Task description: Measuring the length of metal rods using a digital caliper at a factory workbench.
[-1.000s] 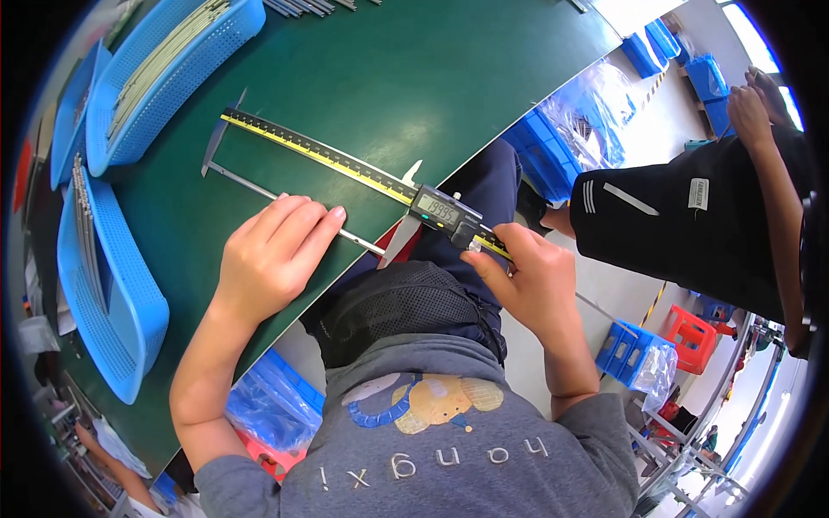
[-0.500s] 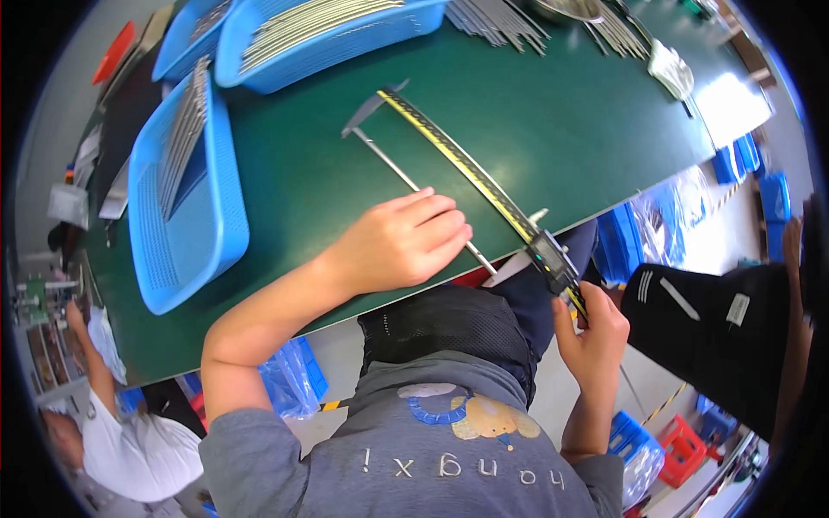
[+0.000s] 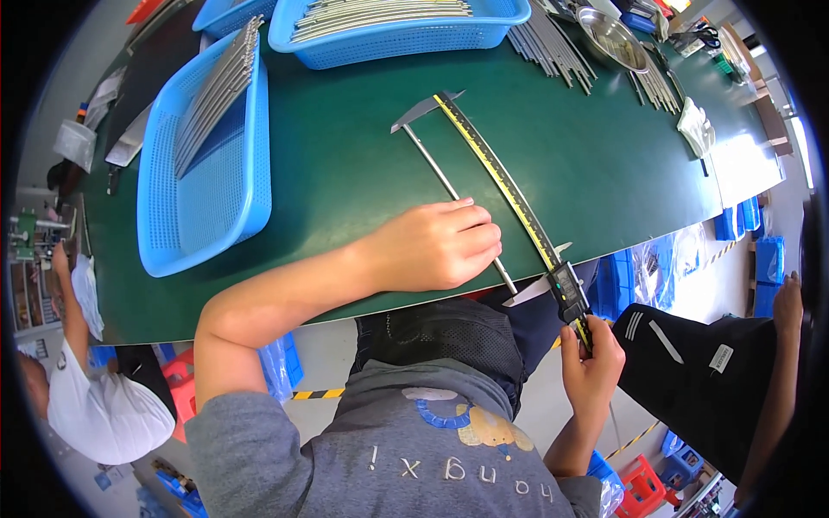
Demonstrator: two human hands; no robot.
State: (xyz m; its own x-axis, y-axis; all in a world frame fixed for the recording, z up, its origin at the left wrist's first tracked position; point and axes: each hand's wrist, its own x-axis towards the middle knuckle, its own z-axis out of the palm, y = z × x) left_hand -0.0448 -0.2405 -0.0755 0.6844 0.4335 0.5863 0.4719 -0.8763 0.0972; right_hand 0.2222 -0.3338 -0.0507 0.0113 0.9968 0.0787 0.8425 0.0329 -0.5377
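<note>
Fingers of my left hand point(image 3: 445, 246) grip the metal rod point(image 3: 430, 162) between the jaws of the caliper point(image 3: 511, 188), apparently for alignment. My right hand point(image 3: 594, 358) clasps the caliper's near end, seemingly to steady it

This place seems to be a factory workshop: the green bench point(image 3: 345, 155) carries blue perforated baskets point(image 3: 406, 47) with metal rods point(image 3: 380, 19), a digital caliper point(image 3: 505, 177) is present, and yellow-black tape point(image 3: 318, 394) marks the floor point(image 3: 330, 356).

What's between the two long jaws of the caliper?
In the head view, a thin metal rod spans between the caliper jaws, its ends appearing to meet them, with the left hand around it partway along.
</note>
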